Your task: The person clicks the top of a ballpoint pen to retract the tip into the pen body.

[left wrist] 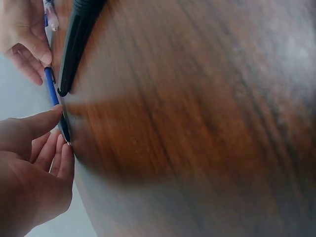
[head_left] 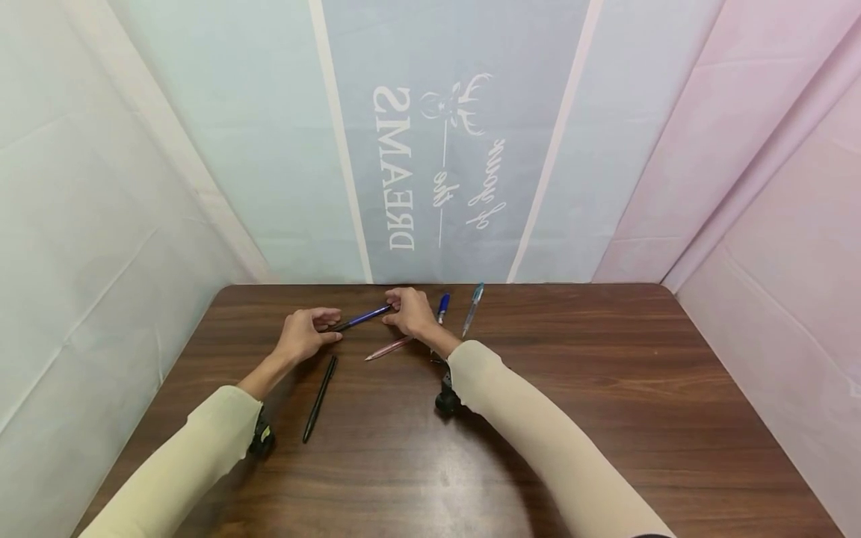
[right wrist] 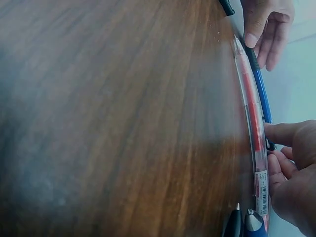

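A blue pen [head_left: 366,317] with a dark grip section lies slantwise between the two hands toward the back of the table. My left hand [head_left: 301,335] pinches its dark tip end between thumb and fingers, as the left wrist view shows. At the opposite end, my right hand [head_left: 412,310] holds the pen with thumb and fingertips. A clear pen with red ink [right wrist: 251,98] lies right beside the blue pen, partly under the right hand in the head view. Nearer the front, below the left hand, is a black pen [head_left: 320,400].
Beyond the right wrist lie a blue-capped pen [head_left: 443,305] and a clear pen with a light-blue cap [head_left: 474,306]. The brown wooden table [head_left: 605,418] ends at a printed cloth backdrop [head_left: 444,254], with pale cloth walls on both sides.
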Action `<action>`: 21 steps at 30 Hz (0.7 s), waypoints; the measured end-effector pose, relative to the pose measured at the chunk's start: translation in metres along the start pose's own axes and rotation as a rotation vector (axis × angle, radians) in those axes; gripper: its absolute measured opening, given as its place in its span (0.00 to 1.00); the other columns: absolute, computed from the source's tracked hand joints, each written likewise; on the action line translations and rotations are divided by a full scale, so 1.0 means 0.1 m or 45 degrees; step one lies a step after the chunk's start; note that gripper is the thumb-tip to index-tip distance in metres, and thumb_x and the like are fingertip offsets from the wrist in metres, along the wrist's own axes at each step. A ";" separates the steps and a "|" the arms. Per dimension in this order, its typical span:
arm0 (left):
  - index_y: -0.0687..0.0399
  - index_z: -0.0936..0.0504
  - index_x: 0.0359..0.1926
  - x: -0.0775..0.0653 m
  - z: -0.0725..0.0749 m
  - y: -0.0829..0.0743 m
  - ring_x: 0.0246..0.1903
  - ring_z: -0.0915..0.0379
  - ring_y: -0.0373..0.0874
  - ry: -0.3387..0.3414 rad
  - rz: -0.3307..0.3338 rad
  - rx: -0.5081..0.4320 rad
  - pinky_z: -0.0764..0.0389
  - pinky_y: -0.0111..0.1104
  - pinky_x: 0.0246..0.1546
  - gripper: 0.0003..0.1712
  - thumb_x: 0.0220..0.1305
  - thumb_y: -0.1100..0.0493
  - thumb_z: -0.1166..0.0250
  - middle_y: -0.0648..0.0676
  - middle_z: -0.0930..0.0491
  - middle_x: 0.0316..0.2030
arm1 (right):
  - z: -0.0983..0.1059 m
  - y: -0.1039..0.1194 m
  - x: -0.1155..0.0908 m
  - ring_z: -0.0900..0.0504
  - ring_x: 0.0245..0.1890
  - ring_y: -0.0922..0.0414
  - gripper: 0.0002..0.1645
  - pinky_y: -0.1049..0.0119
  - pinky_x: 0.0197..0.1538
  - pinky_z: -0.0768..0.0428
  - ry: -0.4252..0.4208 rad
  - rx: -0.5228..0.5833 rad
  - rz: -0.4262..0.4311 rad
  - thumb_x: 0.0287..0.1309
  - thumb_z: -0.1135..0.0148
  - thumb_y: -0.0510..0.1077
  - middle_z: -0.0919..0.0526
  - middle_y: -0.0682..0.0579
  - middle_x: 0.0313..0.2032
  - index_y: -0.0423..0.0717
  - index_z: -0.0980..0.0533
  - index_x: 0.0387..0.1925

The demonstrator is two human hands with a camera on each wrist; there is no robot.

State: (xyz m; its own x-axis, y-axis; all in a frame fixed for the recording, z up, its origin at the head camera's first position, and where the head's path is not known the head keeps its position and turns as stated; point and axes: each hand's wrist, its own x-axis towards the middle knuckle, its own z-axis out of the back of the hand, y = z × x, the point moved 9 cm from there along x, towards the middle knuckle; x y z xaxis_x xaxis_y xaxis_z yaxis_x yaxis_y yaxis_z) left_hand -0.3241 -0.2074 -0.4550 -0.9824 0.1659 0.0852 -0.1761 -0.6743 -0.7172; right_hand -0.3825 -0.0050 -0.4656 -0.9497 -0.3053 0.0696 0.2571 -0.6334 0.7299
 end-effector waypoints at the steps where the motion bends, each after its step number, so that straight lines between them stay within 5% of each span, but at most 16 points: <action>1: 0.73 0.18 0.61 0.00 0.00 0.00 0.55 0.16 0.63 -0.001 -0.005 0.003 0.15 0.50 0.58 0.26 0.63 0.70 0.25 0.68 0.14 0.55 | 0.00 0.00 0.00 0.12 0.52 0.52 0.31 0.64 0.58 0.15 0.000 0.002 -0.001 0.56 0.19 0.36 0.10 0.48 0.53 0.39 0.18 0.62; 21: 0.69 0.12 0.52 -0.01 -0.02 -0.01 0.47 0.12 0.60 -0.065 -0.013 0.040 0.11 0.48 0.50 0.16 0.63 0.76 0.28 0.66 0.11 0.46 | 0.00 -0.01 0.02 0.10 0.41 0.57 0.14 0.68 0.48 0.14 -0.066 0.015 -0.010 0.58 0.22 0.33 0.08 0.51 0.39 0.43 0.11 0.47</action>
State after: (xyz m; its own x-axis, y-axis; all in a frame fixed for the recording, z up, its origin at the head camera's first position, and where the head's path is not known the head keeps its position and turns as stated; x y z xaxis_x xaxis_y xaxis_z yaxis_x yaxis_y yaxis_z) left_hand -0.3228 -0.2057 -0.4554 -0.9823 0.1369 0.1281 -0.1874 -0.6951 -0.6941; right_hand -0.3844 -0.0049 -0.4663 -0.9598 -0.2626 0.0989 0.2477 -0.6271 0.7385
